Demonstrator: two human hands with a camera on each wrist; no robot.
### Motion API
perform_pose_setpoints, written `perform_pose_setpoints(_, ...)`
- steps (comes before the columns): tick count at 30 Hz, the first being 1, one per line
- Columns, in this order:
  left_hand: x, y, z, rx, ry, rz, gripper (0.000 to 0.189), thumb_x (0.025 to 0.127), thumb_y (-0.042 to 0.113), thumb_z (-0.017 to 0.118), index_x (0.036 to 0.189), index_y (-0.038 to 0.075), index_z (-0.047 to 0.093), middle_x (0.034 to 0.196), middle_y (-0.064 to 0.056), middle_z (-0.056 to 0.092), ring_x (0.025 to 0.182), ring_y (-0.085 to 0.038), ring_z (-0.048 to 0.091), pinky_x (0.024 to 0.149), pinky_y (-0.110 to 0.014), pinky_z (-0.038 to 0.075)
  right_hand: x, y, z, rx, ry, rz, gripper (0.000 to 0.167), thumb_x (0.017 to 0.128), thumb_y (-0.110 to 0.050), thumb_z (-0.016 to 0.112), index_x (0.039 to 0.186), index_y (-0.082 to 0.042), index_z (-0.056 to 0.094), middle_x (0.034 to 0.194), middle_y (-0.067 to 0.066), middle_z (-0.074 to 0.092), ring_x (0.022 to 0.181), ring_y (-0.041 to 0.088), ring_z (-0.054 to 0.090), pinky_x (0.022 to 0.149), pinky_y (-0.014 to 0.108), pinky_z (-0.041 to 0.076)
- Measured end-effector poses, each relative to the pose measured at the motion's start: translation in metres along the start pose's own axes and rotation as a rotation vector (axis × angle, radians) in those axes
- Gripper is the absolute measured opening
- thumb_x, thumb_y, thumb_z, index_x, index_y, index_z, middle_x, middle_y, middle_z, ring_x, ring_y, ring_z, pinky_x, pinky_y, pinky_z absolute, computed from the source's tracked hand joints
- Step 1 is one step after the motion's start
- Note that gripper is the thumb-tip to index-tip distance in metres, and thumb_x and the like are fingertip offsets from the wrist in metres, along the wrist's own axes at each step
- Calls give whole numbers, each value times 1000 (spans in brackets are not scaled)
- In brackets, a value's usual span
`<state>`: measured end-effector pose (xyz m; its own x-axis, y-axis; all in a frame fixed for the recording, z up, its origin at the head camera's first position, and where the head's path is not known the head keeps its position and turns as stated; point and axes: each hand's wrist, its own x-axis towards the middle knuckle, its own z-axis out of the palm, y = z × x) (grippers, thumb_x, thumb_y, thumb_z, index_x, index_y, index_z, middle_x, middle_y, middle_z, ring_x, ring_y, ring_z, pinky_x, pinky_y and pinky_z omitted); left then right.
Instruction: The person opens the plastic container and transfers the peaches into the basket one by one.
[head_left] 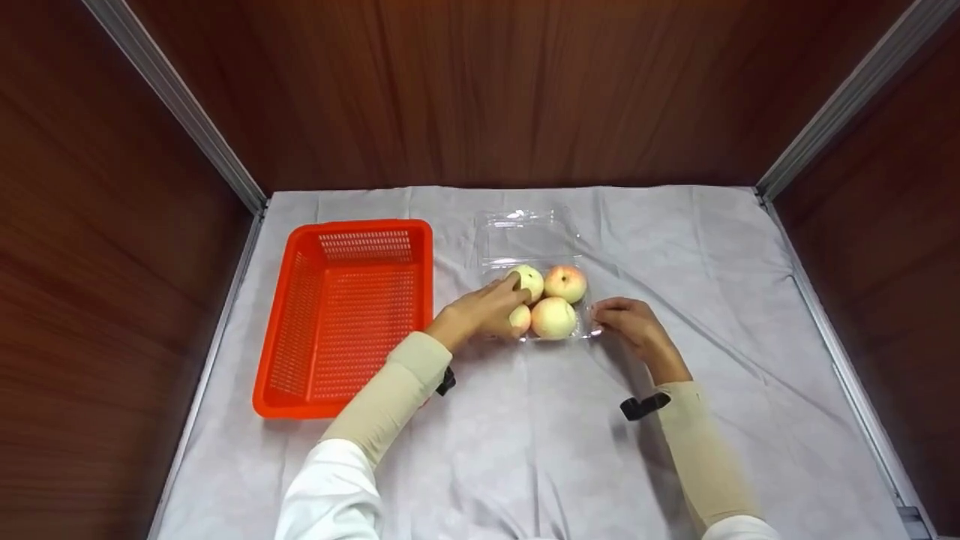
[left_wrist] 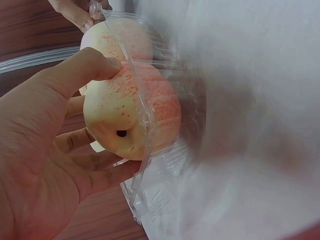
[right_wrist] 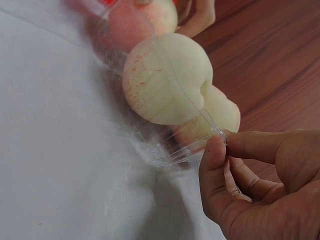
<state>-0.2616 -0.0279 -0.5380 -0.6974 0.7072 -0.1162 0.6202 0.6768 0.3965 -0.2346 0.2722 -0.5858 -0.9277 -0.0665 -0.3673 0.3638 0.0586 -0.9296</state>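
Note:
A clear plastic clamshell box (head_left: 586,309) lies on the cloth with its lid (head_left: 521,241) folded back to the far side. Several pale yellow peaches with a red blush sit in its base. My left hand (head_left: 484,309) grips the near-left peach (left_wrist: 132,112), thumb on one side and fingers round the other, as the left wrist view shows; the peach still sits within the box walls. With thumb and forefinger, my right hand (head_left: 631,326) pinches the box's right rim (right_wrist: 212,125). Beside that rim is the near-right peach (head_left: 553,318).
A red plastic basket (head_left: 271,352) with slotted walls stands left of the box, close by my left forearm. Grey-white cloth (head_left: 675,247) covers the table. Wood-grain panels (head_left: 510,97) with metal edge strips enclose the back and both sides.

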Motion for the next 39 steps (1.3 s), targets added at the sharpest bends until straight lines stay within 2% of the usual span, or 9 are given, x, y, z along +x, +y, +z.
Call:
perform_pose_setpoints(5, 0, 1, 0, -15, -5, -9, 38, 90, 28, 80, 119, 9, 66, 137, -16, 48, 117, -32, 59, 100, -44, 55, 1, 0, -1, 0, -9, 15, 26, 98, 3, 65, 119, 18, 63, 81, -5, 70, 76, 5, 67, 75, 19, 58)
perform_pose_setpoints(10, -1, 2, -3, -9, -3, -9, 38, 88, 28, 81, 118, 10, 66, 136, -15, 48, 118, -31, 59, 100, -43, 55, 2, 0, -1, 4, -10, 24, 27, 98, 3, 65, 121, 18, 63, 81, -5, 69, 76, 5, 66, 75, 19, 57)
perform_pose_setpoints(20, -2, 5, -9, -5, 7, -8, 42, 87, 30, 84, 119, 9, 66, 133, -18, 52, 112, -34, 61, 95, -45, 58, 3, 1, -1, 51, -5, 40, 21, 98, 4, 65, 116, 14, 66, 83, -3, 72, 74, 6, 68, 73, 19, 58)
perform_pose_setpoints(27, -3, 7, -12, 40, 9, 2, 49, 86, 34, 84, 125, 9, 67, 132, -19, 60, 118, -34, 60, 100, -44, 55, 5, 3, -3, 33, -6, 43, 23, 98, 3, 66, 118, 15, 65, 83, -5, 71, 75, 6, 67, 74, 20, 58)
perform_pose_setpoints(32, -3, 8, -17, 68, 22, 26, 47, 87, 34, 82, 124, 10, 69, 120, -17, 67, 112, -33, 64, 95, -43, 57, 2, 1, 0, 15, 3, 33, 25, 98, 2, 67, 119, 14, 65, 83, -5, 70, 75, 5, 67, 74, 18, 58)
perform_pose_setpoints(36, 0, 9, -21, 61, 46, 68, 37, 87, 30, 82, 115, 9, 70, 105, -15, 70, 102, -33, 66, 90, -43, 57, 1, 1, 0, -2, 3, 23, 25, 97, 2, 67, 120, 14, 65, 83, -6, 70, 75, 5, 67, 75, 19, 58)
perform_pose_setpoints(39, 3, 10, -24, 51, 56, 100, 33, 88, 30, 82, 111, 9, 70, 100, -13, 72, 100, -33, 66, 92, -44, 55, 1, 1, 1, -5, 12, 21, 21, 97, 3, 66, 116, 12, 67, 81, -5, 70, 74, 5, 66, 74, 19, 57)
